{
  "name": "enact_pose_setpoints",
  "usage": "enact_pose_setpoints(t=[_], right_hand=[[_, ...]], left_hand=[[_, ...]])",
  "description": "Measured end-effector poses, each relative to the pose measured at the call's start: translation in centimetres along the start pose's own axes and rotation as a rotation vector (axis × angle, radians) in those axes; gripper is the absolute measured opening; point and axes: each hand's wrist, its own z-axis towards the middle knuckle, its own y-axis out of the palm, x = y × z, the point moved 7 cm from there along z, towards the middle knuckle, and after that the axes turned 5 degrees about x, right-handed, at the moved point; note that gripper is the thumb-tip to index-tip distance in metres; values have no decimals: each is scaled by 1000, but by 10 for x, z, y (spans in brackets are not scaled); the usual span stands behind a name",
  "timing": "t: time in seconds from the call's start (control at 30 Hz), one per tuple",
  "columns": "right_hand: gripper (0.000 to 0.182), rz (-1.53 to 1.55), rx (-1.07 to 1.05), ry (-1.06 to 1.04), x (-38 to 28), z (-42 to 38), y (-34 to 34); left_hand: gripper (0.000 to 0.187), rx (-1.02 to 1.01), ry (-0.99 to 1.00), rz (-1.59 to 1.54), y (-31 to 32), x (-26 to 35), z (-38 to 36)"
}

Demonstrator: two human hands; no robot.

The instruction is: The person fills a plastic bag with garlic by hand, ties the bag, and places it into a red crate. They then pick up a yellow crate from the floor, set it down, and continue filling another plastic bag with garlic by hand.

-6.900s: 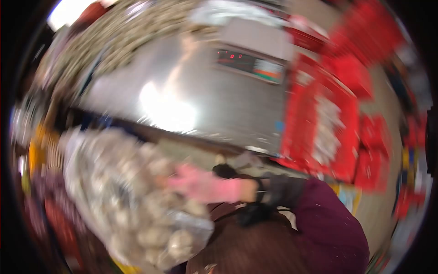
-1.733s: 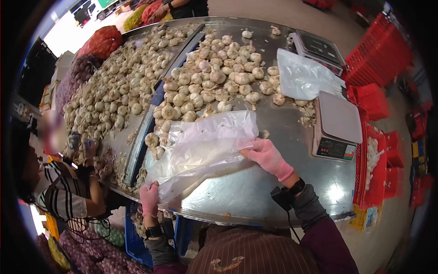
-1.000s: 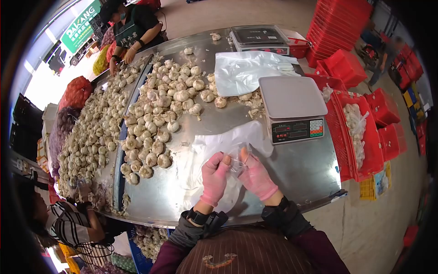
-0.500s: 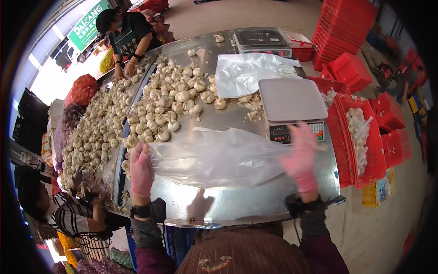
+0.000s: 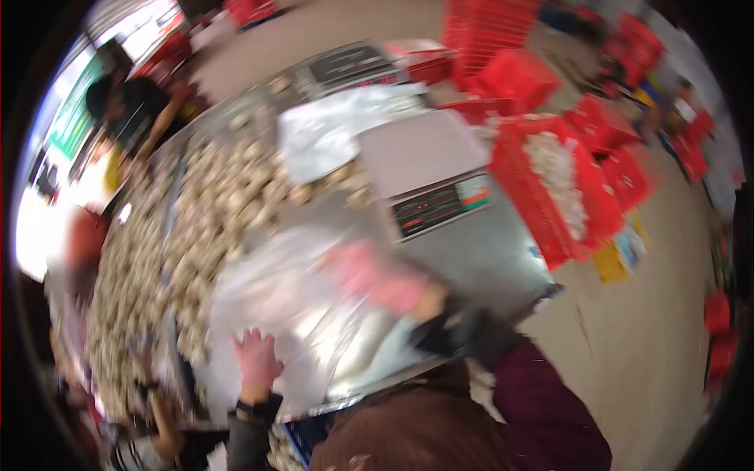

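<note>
Frame is motion-blurred; fine detail is lost.

Far left: a co-worker (image 5: 118,102) in dark clothes stands at the table's far edge. Garlic (image 5: 196,228) is heaped along the left half of the steel table (image 5: 479,251).

Left hand (image 5: 255,357), pink-gloved, lies with fingers spread on the near left part of the clear bag (image 5: 283,306). It presses rather than pinches, as far as the blur allows.

The bag lies on the table's near portion, its long axis running left to right and tilting up toward the right. Which end is the mouth cannot be told. Its near edge sits close to the table's front rim.

Right hand (image 5: 373,279), also gloved, is on the bag's upper right part. Whether the fingers close on the plastic cannot be told.

Beyond the bag, a loose plastic sheet (image 5: 330,129) lies near the garlic. Just right of it stands a scale (image 5: 428,169), platform bare, display facing the person. Bare steel lies between scale and front rim.

Right of the table: a red crate (image 5: 550,188) holding bagged garlic; more red crates (image 5: 503,47) stacked behind.
</note>
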Motion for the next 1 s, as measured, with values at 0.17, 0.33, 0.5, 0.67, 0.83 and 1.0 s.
enact_pose_setpoints(t=[0.17,0.33,0.5,0.67,0.83,1.0], right_hand=[[23,-1032,414,-353,-50,14,-31],[77,-1989,-519,-250,86,10,27],[92,-2040,-703,-73,134,-13,-21],[26,-1318,-476,-317,42,59,107],[27,-1323,-325,-296,143,231,199],[35,-1792,-354,-356,209,303,229]], left_hand=[[51,-155,369,-587,41,-6,-23],[76,37,326,-102,-3,13,3],[95,-296,-8,-297,103,-37,13],[18,565,-445,-1203,21,-124,22],[37,393,-752,-530,98,-128,84],[39,328,-714,-733,127,-136,81]])
